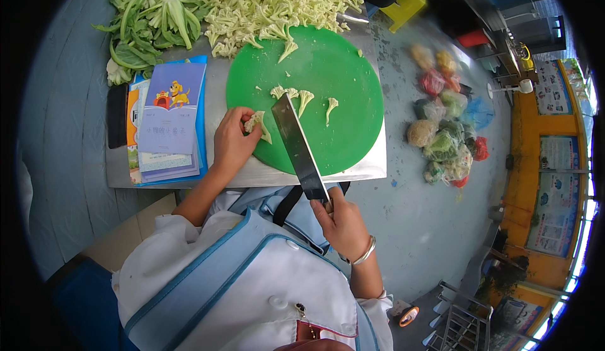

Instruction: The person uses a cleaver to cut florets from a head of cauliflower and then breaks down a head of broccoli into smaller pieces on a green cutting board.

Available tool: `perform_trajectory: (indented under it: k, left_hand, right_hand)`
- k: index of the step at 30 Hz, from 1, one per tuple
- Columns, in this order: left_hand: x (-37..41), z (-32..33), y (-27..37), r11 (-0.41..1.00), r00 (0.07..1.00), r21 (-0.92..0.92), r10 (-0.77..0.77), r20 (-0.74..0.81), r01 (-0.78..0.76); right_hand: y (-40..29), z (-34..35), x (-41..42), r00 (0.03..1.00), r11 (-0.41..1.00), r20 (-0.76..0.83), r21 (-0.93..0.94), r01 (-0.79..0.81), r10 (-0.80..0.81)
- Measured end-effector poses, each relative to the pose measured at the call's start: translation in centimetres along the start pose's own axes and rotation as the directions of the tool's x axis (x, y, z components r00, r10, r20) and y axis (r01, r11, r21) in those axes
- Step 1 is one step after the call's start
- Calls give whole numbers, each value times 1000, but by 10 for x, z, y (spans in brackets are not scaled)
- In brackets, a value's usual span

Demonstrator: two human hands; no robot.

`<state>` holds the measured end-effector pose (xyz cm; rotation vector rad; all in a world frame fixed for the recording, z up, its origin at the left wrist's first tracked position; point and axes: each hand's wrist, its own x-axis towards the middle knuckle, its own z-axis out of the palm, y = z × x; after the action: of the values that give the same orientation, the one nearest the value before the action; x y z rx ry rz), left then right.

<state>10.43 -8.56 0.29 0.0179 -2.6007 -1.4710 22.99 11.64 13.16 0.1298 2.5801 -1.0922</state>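
My left hand (235, 136) pinches a cauliflower floret (258, 126) at the left edge of a round green cutting board (350, 76). My right hand (341, 223) grips the handle of a cleaver (300, 150), whose dark blade slants over the board's near part, its tip by a few cut florets. One small floret (332, 109) lies apart to the right. Another piece (288, 50) rests near the board's far edge. Behind the board spreads a large heap of cut cauliflower (274, 1).
Cauliflower leaves (156, 20) lie at the metal table's far left. Booklets (172, 105) and a dark phone-like object (117, 114) are left of the board. On the floor at right sit several bags of vegetables (444, 143); a yellow stool (404, 8) stands beyond the table.
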Motion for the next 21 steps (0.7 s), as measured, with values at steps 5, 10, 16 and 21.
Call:
perform_trajectory:
  k: [5, 10, 16, 21]
  left_hand:
    - [1, 8, -5, 998, 999, -64, -31, -18, 30]
    - [2, 9, -9, 998, 997, -20, 59, -56, -60]
    - [1, 5, -1, 1000, 1000, -6, 5, -23, -5]
    - [-1, 5, 1, 1000, 1000, 18, 16, -24, -16]
  right_hand:
    - [-1, 9, -10, 996, 995, -32, -60, 81, -83]
    - [-1, 6, -3, 997, 997, 29, -35, 69, -68]
    - [-6, -13, 1, 980, 999, 196, -32, -32, 38]
    - [-4, -9, 9, 979, 998, 191, -4, -65, 64]
